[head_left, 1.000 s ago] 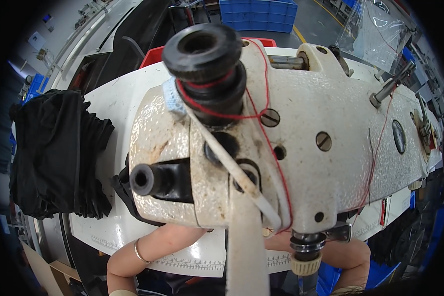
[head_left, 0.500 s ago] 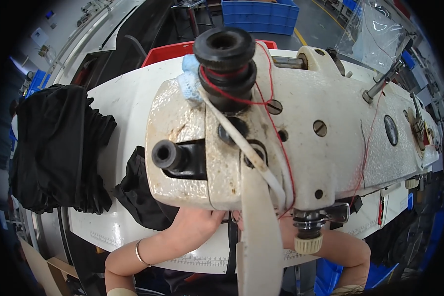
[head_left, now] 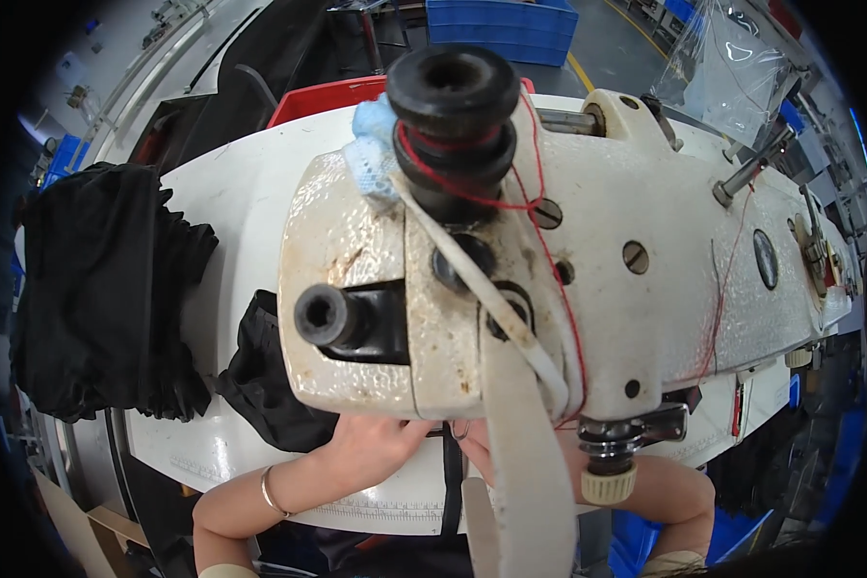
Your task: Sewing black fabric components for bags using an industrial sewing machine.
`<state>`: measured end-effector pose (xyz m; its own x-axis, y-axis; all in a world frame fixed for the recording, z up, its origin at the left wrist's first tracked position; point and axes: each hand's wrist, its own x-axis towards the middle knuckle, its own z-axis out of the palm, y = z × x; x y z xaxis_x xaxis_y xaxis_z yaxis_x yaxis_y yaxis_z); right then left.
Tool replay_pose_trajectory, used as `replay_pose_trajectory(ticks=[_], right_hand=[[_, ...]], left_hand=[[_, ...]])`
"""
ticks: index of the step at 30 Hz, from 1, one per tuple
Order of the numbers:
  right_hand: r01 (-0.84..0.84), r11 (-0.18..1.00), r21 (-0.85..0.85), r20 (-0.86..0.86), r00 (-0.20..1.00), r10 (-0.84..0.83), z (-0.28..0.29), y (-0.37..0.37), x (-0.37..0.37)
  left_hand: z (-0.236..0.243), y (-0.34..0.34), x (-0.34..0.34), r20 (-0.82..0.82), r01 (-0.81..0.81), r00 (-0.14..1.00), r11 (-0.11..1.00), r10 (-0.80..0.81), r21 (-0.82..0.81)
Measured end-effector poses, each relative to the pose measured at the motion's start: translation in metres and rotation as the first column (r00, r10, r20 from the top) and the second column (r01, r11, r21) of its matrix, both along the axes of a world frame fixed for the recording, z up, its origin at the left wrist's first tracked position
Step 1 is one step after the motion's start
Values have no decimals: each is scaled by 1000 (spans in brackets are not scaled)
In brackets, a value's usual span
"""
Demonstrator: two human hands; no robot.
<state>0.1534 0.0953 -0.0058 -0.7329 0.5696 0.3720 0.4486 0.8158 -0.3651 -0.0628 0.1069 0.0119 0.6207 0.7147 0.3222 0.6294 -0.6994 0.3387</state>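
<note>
Your left hand (head_left: pixel 371 450) and right hand (head_left: pixel 476 449), close together by the sewing machine (head_left: pixel 597 308)
A black strip (head_left: pixel 453 491) lies between them on the bench (head_left: pixel 241 178), bunched black cloth (head_left: pixel 275 390) beside the left; both are partly hidden, so I cannot tell if they pinch

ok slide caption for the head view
Left hand and right hand beside a black strip, partly hidden by a white sewing machine, stacked black fabric at left.

Bright light puts small glints on the machine (head_left: pixel 597 308), the table (head_left: pixel 219 446) and the clear plastic (head_left: pixel 727 87). The fisheye bends straight edges, corners sink into black, and the cloth (head_left: pixel 87 289) shows little detail.
</note>
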Motion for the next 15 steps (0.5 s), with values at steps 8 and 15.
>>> replay_pose_trajectory(ticks=[8, 15], right_hand=[[35, 924, 381, 104, 991, -80, -28, 15, -13], [-281, 253, -926, -347, 898, -270, -2, 1, -3]], left_hand=[[-42, 31, -18, -52, 140, 990, 960, -131, 242], [-14, 30, -7, -2, 213, 977, 970, -215, -119]])
